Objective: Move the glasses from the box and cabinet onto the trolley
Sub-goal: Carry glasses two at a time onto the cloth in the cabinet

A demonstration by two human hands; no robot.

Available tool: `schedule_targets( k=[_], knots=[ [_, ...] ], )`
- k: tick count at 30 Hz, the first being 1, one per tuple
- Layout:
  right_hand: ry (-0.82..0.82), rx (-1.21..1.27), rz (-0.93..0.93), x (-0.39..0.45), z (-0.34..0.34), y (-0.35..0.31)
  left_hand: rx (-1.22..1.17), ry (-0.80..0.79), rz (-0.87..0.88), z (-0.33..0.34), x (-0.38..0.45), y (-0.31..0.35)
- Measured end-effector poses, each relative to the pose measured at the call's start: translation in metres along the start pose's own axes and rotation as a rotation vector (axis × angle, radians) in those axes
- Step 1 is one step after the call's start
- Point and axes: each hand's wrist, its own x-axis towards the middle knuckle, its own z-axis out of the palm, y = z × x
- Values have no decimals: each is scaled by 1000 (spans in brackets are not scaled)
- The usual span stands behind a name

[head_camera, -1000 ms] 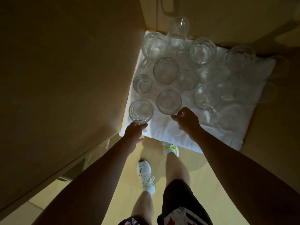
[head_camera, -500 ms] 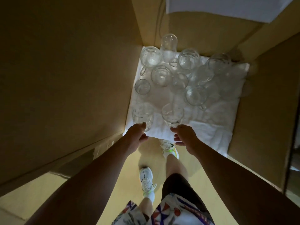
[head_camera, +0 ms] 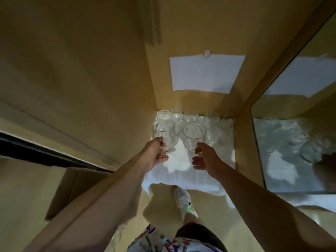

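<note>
Left hand (head_camera: 155, 154): reached into the cabinet, fingers curled round the lower part of the left glass (head_camera: 164, 134), thumb side up; gripped it near its base.
Right hand (head_camera: 206, 159): reached in alongside, thumb and forefinger pinched at the base of the right glass (head_camera: 193, 138), remaining fingers loosely spread below.
Left glass: clear, patterned, bowl-shaped; tilted with its rim toward the back of the cabinet, held above the white cloth (head_camera: 181, 171).
Right glass: clear, same kind, just beside the left glass, likewise raised off the cloth and tilted back.
Other glasses (head_camera: 200, 118): stood in a blurred cluster at the rear of the shelf, on the cloth, against the back wall; exact count could not be told.
White cloth: covered the shelf floor, front edge hung over the shelf lip.
Cabinet (head_camera: 241, 142): pale wood interior, dim; white paper sheet (head_camera: 206, 73) fixed to the back wall above the glasses with a small clip or tape piece at its top.
Glass door (head_camera: 294, 133): open at the right, mirrored the cloth, the glasses and the paper.
Cardboard flap (head_camera: 72, 188): brown, lower left, outside the cabinet.
Below: one white shoe (head_camera: 184, 199) on the yellowish floor, patterned shorts (head_camera: 163, 242) at the bottom edge.
Trolley: out of view.
</note>
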Motion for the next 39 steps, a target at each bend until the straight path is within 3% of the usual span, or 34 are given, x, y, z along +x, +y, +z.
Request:
schedule_targets(
  k=[7, 15, 30, 39],
  knots=[
    [64, 102, -237, -102, -5, -55, 54, -48, 292, -6, -108, 58],
    [127, 124, -437, -204, -18, -46, 60, -152, 512, -16, -202, 55],
    [156, 91, -580, -283, -82, -10, 71, -110, 618, 8, -292, -2],
    [41, 110, -596, -322, -142, 41, 46, -47, 588, 50, -332, -63]
  ],
)
